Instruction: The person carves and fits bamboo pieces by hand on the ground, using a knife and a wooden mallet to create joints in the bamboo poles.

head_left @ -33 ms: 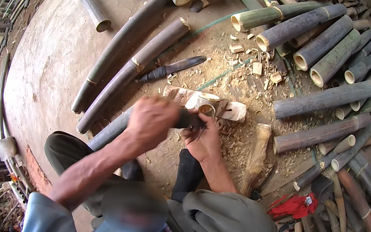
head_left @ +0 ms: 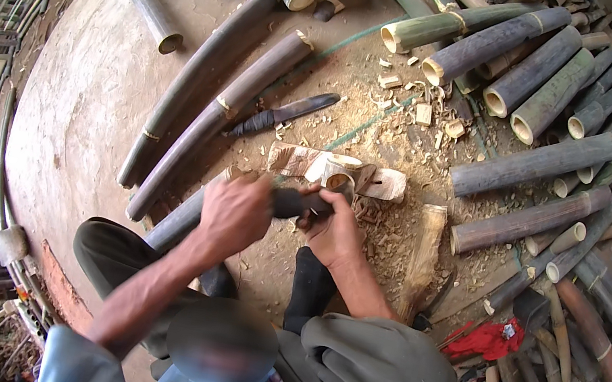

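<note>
Before my knees, my left hand (head_left: 236,215) is closed around one end of a dark, handle-like tool (head_left: 290,203). My right hand (head_left: 336,233) has its fingers wrapped round the tool's other end, which they partly hide; whether a blade is there I cannot tell. Just past my right thumb is a short pale-edged bamboo piece (head_left: 343,163) with an open end toward me. It rests on or against a notched wooden block (head_left: 387,184) lying across the ground. A knife with a black-wrapped handle (head_left: 254,124) lies beyond my left hand.
Two long bamboo poles (head_left: 200,74) lie at the left, another bamboo length (head_left: 183,217) beside my left forearm. Cut bamboo tubes (head_left: 536,162) pile up at the right. Shavings (head_left: 404,147) cover the ground around the block. An upright pale stump (head_left: 423,253) and red cloth (head_left: 489,338) are at the right.
My left hand has drawn back slightly to the left and toward me. My right hand stays close to the bamboo piece, its fingers a little shifted.
</note>
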`<state>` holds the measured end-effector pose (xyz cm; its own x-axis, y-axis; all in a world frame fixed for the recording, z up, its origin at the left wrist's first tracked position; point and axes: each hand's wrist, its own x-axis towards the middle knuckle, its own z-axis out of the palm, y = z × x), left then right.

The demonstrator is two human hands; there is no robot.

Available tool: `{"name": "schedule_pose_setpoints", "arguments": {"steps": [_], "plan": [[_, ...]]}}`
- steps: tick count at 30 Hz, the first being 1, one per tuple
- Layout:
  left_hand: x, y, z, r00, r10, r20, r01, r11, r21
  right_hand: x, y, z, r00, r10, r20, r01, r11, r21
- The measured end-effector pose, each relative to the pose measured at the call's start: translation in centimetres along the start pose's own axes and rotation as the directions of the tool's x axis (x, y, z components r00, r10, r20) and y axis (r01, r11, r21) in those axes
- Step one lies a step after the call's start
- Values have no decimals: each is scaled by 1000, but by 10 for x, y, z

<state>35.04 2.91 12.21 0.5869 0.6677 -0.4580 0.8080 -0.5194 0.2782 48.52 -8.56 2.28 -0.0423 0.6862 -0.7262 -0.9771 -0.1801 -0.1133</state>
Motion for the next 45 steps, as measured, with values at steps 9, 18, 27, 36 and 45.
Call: {"name": "schedule_pose_setpoints", "arguments": {"steps": [9,18,27,36,45], "plan": [[34,47,-50,981,184,64,-195,929,315,3,-10,-7,982,7,187,-66,948,312],[-36,-17,33,924,-297,241,374,836,-403,1,-1,14,999,-2,-38,-13,920,-391],[33,70,-66,960,161,230,-227,927,299,-1,-18,0,994,-20,107,-9,964,265],[58,22,-79,833,340,436,-501,799,333,-1,30,-11,959,89,268,-203,878,433],[-50,32,83,829,-156,537,397,841,-367,-25,-37,-18,962,133,-238,-257,732,-631]]}}
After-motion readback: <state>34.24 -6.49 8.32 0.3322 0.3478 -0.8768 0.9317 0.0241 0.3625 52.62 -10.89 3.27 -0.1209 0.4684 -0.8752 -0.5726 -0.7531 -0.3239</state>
